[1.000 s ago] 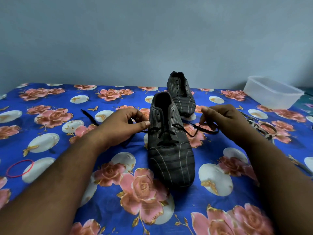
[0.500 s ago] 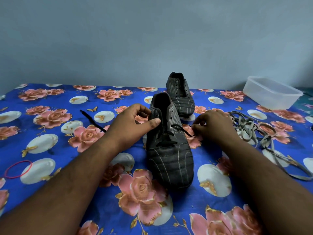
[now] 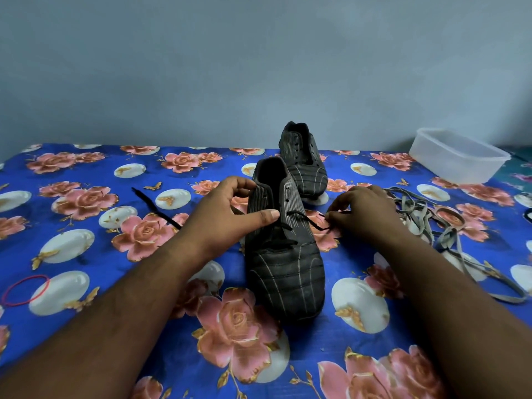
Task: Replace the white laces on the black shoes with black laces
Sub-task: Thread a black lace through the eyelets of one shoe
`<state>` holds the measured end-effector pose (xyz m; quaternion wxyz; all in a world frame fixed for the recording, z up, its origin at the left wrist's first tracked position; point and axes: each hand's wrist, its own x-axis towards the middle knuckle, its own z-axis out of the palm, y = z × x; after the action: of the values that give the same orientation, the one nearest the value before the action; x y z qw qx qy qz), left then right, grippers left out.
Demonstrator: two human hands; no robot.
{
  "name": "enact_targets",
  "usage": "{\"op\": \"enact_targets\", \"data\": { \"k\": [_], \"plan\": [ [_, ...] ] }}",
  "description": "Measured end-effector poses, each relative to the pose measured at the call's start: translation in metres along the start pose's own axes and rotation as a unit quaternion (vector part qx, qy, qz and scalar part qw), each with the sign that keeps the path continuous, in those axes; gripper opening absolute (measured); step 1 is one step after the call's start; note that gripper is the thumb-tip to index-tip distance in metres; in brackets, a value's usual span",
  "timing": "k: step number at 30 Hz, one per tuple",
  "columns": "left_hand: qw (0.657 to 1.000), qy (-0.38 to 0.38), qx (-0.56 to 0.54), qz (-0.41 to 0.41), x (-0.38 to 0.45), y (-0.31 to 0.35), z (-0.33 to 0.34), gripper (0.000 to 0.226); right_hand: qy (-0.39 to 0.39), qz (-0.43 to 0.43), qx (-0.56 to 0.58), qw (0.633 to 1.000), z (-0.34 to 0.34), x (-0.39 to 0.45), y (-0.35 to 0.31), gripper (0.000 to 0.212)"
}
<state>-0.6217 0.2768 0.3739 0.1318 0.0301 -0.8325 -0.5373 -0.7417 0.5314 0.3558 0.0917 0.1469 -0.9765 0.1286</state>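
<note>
Head view: two black shoes, near shoe (image 3: 283, 254) mid-tabletop, far shoe (image 3: 303, 159) just behind it. One black lace (image 3: 305, 223) threaded in the near shoe's low eyelets. Heap of white laces (image 3: 426, 223) right, clear tub (image 3: 457, 155) far right, red band (image 3: 24, 290) left. Left hand (image 3: 227, 214) grips the near shoe's collar, thumb across the tongue. Right hand (image 3: 362, 211) fingers pinch the lace end right of the shoe.

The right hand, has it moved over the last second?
Yes. The right hand came inward toward the near shoe, uncovering the white laces.
</note>
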Motion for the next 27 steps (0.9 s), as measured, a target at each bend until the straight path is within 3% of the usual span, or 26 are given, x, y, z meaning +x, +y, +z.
{"op": "enact_targets", "data": {
  "k": [2, 4, 6, 8, 11, 13, 15, 17, 20, 23, 27],
  "plan": [
    [1.000, 0.003, -0.010, -0.002, -0.001, 0.001, 0.001, 0.050, 0.020, 0.004, 0.063, 0.998, 0.000, 0.002, 0.000, 0.010],
    [1.000, 0.007, -0.013, -0.004, -0.001, 0.002, 0.002, 0.048, 0.061, 0.040, 0.239, 0.968, -0.010, 0.002, -0.001, 0.015],
    [1.000, 0.015, -0.010, -0.004, -0.001, 0.002, 0.004, 0.048, 0.123, 0.110, 0.431, 0.887, -0.024, 0.002, 0.002, 0.014],
    [1.000, 0.021, -0.005, -0.005, -0.002, 0.001, 0.004, 0.048, 0.186, 0.185, 0.553, 0.791, -0.034, 0.004, 0.011, 0.014],
    [1.000, 0.026, 0.002, -0.005, -0.003, 0.002, 0.005, 0.048, 0.261, 0.259, 0.664, 0.651, -0.045, 0.006, 0.035, 0.012],
    [0.999, 0.029, 0.012, -0.005, -0.004, 0.002, 0.005, 0.050, 0.288, 0.285, 0.687, 0.603, -0.049, 0.006, 0.049, 0.012],
    [0.999, 0.032, 0.021, -0.004, -0.004, 0.003, 0.005, 0.051, 0.283, 0.295, 0.674, 0.616, -0.049, 0.007, 0.054, 0.012],
    [0.999, 0.033, 0.028, -0.005, -0.005, 0.005, 0.005, 0.052, 0.240, 0.257, 0.658, 0.665, -0.045, 0.005, 0.047, 0.012],
    [0.999, 0.024, 0.029, -0.008, -0.006, 0.006, 0.005, 0.055, 0.125, 0.127, 0.637, 0.750, -0.044, -0.004, 0.020, 0.009],
    [1.000, 0.012, 0.020, -0.013, -0.007, 0.008, 0.005, 0.057, 0.049, 0.017, 0.584, 0.810, -0.047, -0.017, -0.013, 0.015],
    [0.999, 0.022, 0.017, -0.021, -0.008, 0.010, 0.007, 0.052, 0.005, -0.050, 0.560, 0.827, -0.043, -0.034, -0.052, 0.011]
  ]
}}
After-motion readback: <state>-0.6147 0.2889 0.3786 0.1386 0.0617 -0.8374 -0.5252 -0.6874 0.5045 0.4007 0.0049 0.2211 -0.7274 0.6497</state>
